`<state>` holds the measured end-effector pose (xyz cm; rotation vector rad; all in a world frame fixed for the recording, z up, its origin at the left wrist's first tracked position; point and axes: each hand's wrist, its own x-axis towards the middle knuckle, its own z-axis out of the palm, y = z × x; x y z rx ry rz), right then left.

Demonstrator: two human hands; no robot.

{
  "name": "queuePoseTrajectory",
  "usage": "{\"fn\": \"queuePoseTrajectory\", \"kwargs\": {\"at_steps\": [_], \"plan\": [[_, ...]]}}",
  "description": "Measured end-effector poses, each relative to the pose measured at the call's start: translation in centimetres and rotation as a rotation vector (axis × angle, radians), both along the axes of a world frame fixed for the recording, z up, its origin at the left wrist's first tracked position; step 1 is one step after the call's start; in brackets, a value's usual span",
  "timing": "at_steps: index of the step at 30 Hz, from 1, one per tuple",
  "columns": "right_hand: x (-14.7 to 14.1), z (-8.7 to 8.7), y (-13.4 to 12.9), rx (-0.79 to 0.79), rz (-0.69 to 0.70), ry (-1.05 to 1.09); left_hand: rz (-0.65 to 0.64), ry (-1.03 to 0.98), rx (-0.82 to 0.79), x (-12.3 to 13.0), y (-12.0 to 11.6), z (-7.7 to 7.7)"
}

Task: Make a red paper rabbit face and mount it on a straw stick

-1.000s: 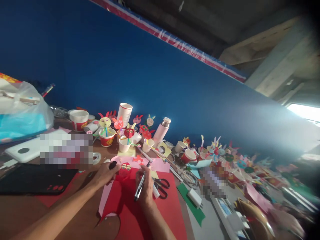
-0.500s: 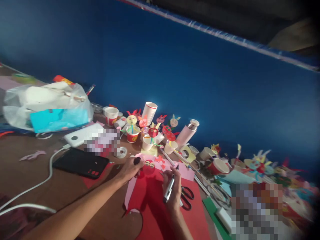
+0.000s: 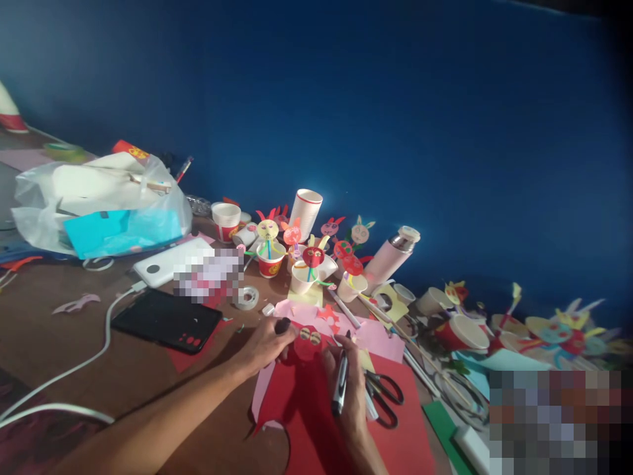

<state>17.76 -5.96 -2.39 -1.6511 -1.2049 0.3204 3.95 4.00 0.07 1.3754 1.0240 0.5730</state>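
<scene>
A red paper disc (image 3: 307, 348) with two pale drawn eyes lies on a large red sheet (image 3: 316, 412), between my hands. My left hand (image 3: 264, 344) is closed on a short black piece that looks like a marker cap (image 3: 283, 324); its fingertips are at the disc's left edge. In my right hand (image 3: 352, 389) is a black and silver marker (image 3: 341, 382), slanting across the palm. The fingertips of that hand are beside the disc's right edge. Black-handled scissors (image 3: 384, 398) lie on the red sheet just right of this hand, their blades partly hidden.
Paper cups (image 3: 305, 275) holding paper-faced figures stand behind the work. A pink flask (image 3: 393, 256), a tape roll (image 3: 246, 297), a black phone (image 3: 167, 319), a white power bank (image 3: 171, 260) with cable and a plastic bag (image 3: 37, 198) surround it. A blue wall (image 3: 395, 119) rises behind.
The view has shifted, so most things sit farther right in the picture. Both hands stay by the disc with the same items held; the marker in my right hand stands a little steeper.
</scene>
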Motion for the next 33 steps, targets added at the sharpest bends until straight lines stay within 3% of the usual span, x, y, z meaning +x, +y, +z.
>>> {"fn": "queuePoseTrajectory", "kwargs": {"at_steps": [6, 11, 18, 22, 25, 29, 33], "plan": [[-0.2, -0.2, 0.1, 0.045, -0.044, 0.006, -0.001, 0.039, -0.054, 0.1, 0.0, 0.5], [0.5, -0.7, 0.2, 0.003, 0.007, 0.007, -0.043, 0.051, -0.075, 0.1, 0.0, 0.1], [0.5, -1.4, 0.4, -0.017, -0.004, -0.073, 0.051, 0.073, 0.208, -1.6, 2.5, 0.3], [0.4, -1.1, -0.3, -0.065, 0.109, -0.285, 0.140, 0.028, 0.230, -2.1, 3.3, 1.0], [1.3, -0.4, -0.8, -0.069, 0.076, -0.340, 0.138, -0.016, 0.264, -1.9, 3.0, 1.3], [3.2, 0.4, -0.9, -0.058, -0.050, -0.273, 0.072, -0.054, 0.148, -1.9, 2.3, 2.1], [3.5, 0.9, -1.1, -0.038, 0.020, -0.170, 0.015, -0.294, -0.087, -2.3, 1.6, 2.8]]}}
